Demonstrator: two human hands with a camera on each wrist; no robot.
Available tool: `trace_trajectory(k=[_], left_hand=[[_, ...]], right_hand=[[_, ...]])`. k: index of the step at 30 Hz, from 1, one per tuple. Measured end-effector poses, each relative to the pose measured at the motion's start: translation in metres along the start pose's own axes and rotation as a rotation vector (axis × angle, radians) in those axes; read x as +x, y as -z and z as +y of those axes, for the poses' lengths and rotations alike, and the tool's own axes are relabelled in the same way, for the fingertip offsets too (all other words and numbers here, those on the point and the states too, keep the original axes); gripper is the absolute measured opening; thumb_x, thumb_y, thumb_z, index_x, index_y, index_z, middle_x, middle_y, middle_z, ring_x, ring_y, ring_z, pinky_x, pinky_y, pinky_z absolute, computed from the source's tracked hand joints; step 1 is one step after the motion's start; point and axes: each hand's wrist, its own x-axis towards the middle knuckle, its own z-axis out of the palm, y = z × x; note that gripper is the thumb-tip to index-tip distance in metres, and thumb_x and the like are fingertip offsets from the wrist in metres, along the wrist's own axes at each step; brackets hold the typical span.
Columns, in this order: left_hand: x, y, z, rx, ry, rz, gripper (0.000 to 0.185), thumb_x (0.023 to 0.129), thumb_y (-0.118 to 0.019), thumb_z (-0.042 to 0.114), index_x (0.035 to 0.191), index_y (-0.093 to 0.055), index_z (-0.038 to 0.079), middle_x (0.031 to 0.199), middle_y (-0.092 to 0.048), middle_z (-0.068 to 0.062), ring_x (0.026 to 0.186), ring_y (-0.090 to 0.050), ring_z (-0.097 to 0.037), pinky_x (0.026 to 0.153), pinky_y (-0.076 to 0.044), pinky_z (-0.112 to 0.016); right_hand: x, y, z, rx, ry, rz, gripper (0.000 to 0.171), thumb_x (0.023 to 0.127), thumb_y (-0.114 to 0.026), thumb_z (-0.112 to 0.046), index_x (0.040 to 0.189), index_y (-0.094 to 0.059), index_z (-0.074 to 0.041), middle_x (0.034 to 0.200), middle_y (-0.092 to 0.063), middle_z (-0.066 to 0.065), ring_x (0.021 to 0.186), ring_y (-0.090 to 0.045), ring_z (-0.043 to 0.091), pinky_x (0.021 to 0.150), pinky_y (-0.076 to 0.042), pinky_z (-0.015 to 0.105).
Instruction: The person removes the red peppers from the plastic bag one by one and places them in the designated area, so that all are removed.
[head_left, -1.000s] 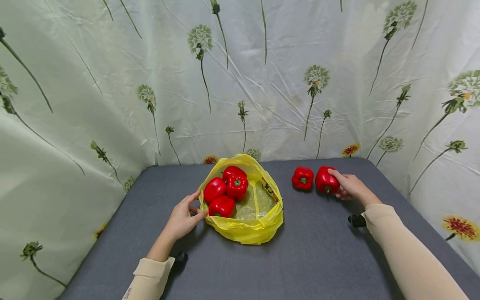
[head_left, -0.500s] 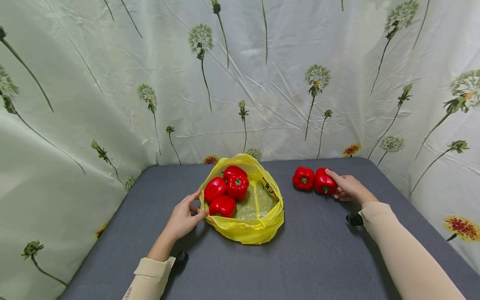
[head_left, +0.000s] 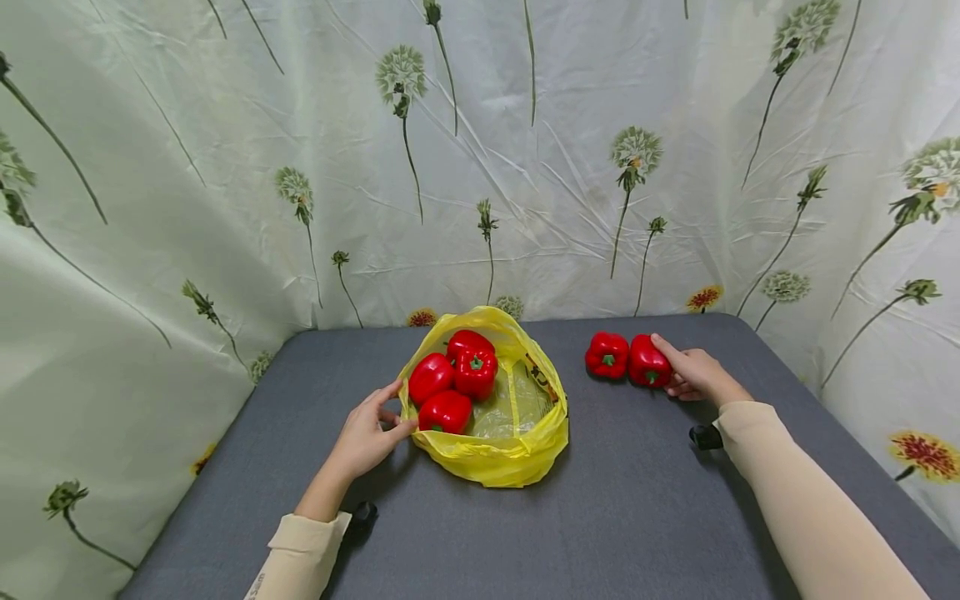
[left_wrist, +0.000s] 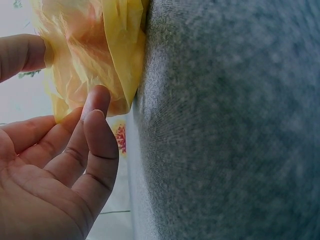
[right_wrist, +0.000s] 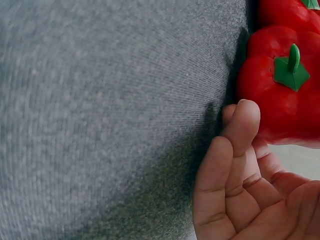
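Fingers (right_wrist: 214,172) of the right hand (head_left: 697,375) were curled at the near side of a glossy red bell pepper (head_left: 648,362), with the thumb over its upper right side, so the grasp was closed only as far as the pepper's girth allowed. Whether the pepper bore fully on the grey table (head_left: 480,546) was hidden. Its neighbour, another red bell pepper (head_left: 607,356), sat at its left, apparently touching. The left hand (head_left: 366,433) was loosely spread, thumb well apart from the fingers, their tips resting against the left side of a yellow plastic bag (head_left: 491,464).

As I judged it, the smooth skin was the first risk: a hold from one side could slip, and a sideways push could set the neighbour rolling. The bag looked thin and soft; heavier pressure from the left hand could fold its rim inward or drag it over the table. Its load, a cluster of red bell peppers (head_left: 463,379), leaned to the left, so a knock could topple the pile.

Between the held pepper and the bag stood the loose neighbour, then the raised yellow rim. Bare lining showed at the bag's right. Black devices sat by both cream cuffs, and a dandelion-print curtain (head_left: 450,258) hung behind the table.
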Motion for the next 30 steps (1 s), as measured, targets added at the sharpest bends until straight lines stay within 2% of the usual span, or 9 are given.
trace_trajectory(k=[11, 30], left_hand=[[0.0007, -0.0001, -0.0005, 0.000, 0.009, -0.010, 0.075, 0.094, -0.080, 0.017, 0.160, -0.048, 0.000, 0.146, -0.062, -0.019, 0.095, -0.073, -0.018, 0.076, -0.049, -0.026], [-0.0005, 0.0010, -0.0012, -0.010, 0.012, -0.013, 0.076, 0.094, -0.080, 0.019, 0.160, -0.047, 0.000, 0.146, -0.062, -0.019, 0.094, -0.073, -0.017, 0.073, -0.049, -0.026]], right_hand=[[-0.0011, 0.0017, -0.0003, 0.016, 0.009, -0.013, 0.111, 0.104, -0.027, -0.078, 0.155, -0.030, 0.021, 0.089, -0.071, 0.007, 0.069, -0.072, 0.009, 0.072, -0.062, 0.030], [-0.0049, 0.0070, 0.0002, -0.009, 0.035, -0.022, 0.111, 0.106, -0.025, -0.076, 0.157, -0.026, 0.022, 0.091, -0.077, 0.009, 0.072, -0.074, 0.010, 0.072, -0.062, 0.032]])
